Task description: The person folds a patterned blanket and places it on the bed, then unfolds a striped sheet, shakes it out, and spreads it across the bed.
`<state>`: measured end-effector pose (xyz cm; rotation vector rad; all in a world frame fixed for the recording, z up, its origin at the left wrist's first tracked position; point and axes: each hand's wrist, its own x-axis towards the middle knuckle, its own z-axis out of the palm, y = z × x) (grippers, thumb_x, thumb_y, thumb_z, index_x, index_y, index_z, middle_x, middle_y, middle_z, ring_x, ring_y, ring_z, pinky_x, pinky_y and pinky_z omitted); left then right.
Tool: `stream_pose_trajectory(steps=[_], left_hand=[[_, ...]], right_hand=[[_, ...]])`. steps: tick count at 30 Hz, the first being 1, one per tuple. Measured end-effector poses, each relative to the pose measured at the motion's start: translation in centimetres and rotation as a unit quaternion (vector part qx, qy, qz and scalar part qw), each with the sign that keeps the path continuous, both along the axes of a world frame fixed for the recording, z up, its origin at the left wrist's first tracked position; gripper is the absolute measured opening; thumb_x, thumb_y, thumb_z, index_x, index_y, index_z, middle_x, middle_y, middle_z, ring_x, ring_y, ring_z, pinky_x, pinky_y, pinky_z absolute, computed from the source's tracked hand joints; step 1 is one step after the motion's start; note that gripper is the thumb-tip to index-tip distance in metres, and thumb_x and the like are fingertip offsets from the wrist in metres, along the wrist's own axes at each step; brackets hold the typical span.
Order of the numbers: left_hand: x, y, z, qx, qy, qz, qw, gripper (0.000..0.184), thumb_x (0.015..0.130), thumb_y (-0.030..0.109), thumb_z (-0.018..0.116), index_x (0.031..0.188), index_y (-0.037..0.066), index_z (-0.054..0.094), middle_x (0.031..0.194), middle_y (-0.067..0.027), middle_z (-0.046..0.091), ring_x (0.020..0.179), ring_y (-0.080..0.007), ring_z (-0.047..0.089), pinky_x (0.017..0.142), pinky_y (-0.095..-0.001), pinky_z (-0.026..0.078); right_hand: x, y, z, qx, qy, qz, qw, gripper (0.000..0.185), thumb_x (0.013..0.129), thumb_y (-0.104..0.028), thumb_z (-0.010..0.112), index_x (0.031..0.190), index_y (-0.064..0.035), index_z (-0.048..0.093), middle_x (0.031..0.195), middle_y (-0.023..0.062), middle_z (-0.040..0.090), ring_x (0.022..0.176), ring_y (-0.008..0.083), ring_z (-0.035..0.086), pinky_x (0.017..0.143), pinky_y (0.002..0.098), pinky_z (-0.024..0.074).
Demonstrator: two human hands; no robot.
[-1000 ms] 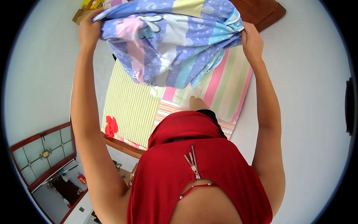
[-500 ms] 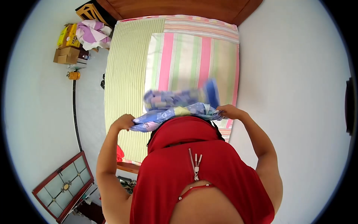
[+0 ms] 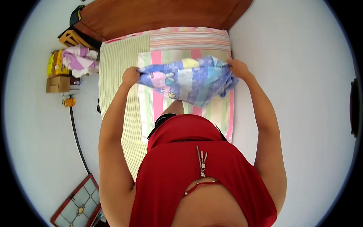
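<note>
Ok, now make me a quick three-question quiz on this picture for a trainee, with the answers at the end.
1. True or false: the left hand and the right hand both hold the blue patterned cloth.
2. What colour is the person's top? A) green; B) red; C) white.
3. Fill the gap, seen from the person's side: the cardboard box is to the ___ of the bed.

Key: 1. True; 2. B; 3. left.
</note>
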<state>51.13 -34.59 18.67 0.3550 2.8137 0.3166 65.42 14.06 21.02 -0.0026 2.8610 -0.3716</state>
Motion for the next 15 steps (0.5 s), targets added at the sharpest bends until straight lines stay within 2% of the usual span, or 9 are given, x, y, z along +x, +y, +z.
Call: stream_pose_trajectory(steps=[5, 7, 10, 13, 14, 15], left_hand=[[-12.6, 10.1, 1.8, 0.052, 0.078, 0.061, 0.994, 0.03, 0.074, 0.016, 0.049, 0.098, 0.017, 0.068, 0.095, -0.0165, 0.064, 0.09, -0.0336, 0.061, 0.078, -0.0419, 0.049], [-17.5, 12.8, 3.5, 0.052, 0.098, 0.082, 0.99, 0.032, 0.074, 0.016, 0.049, 0.1, 0.018, 0.067, 0.095, -0.0163, 0.064, 0.09, -0.0333, 0.061, 0.078, -0.041, 0.049], [-22.4, 16.6, 7.0, 0.111, 0.14, 0.106, 0.978, 0.034, 0.073, 0.014, 0.048, 0.101, 0.017, 0.067, 0.095, -0.0167, 0.064, 0.089, -0.0331, 0.061, 0.077, -0.0399, 0.049], [-24.7, 18.2, 8.3, 0.171, 0.157, 0.074, 0.97, 0.032, 0.073, 0.013, 0.049, 0.099, 0.015, 0.067, 0.094, -0.0162, 0.064, 0.087, -0.0326, 0.061, 0.076, -0.0398, 0.048], [-23.2, 16.7, 8.0, 0.199, 0.185, 0.048, 0.961, 0.03, 0.073, 0.012, 0.05, 0.098, 0.013, 0.067, 0.092, -0.015, 0.064, 0.086, -0.0319, 0.061, 0.075, -0.0398, 0.047], [-24.8, 18.0, 6.4, 0.194, 0.175, 0.051, 0.964, 0.029, 0.074, 0.011, 0.05, 0.098, 0.012, 0.067, 0.093, -0.0148, 0.064, 0.086, -0.0318, 0.061, 0.075, -0.0397, 0.047]], right_hand=[[-10.2, 5.9, 1.7, 0.098, 0.111, -0.148, 0.978, 0.025, 0.084, -0.01, 0.042, 0.103, -0.017, 0.056, 0.097, 0.0108, 0.058, 0.092, 0.0299, 0.058, 0.074, 0.0413, 0.0484], [-14.2, 7.5, 3.1, 0.13, 0.173, -0.19, 0.958, 0.025, 0.085, -0.011, 0.042, 0.104, -0.0189, 0.056, 0.093, 0.0095, 0.056, 0.09, 0.0296, 0.058, 0.072, 0.0407, 0.0485], [-19.5, 9.5, 5.8, 0.132, 0.28, -0.225, 0.924, 0.023, 0.085, -0.01, 0.044, 0.102, -0.0192, 0.057, 0.089, 0.0078, 0.054, 0.084, 0.0285, 0.057, 0.069, 0.0404, 0.048], [-22.3, 11.4, 6.0, 0.122, 0.375, -0.191, 0.899, 0.022, 0.083, -0.008, 0.048, 0.099, -0.018, 0.059, 0.085, 0.0064, 0.053, 0.078, 0.027, 0.056, 0.066, 0.0398, 0.0466], [-20.0, 10.4, 6.8, 0.136, 0.382, -0.173, 0.897, 0.022, 0.081, -0.008, 0.049, 0.098, -0.0174, 0.059, 0.085, 0.0064, 0.053, 0.077, 0.0267, 0.055, 0.065, 0.0397, 0.046], [-22.1, 12.4, 5.1, 0.139, 0.385, -0.145, 0.901, 0.022, 0.08, -0.007, 0.05, 0.097, -0.0168, 0.059, 0.084, 0.0063, 0.052, 0.076, 0.0265, 0.055, 0.065, 0.0395, 0.0455]])
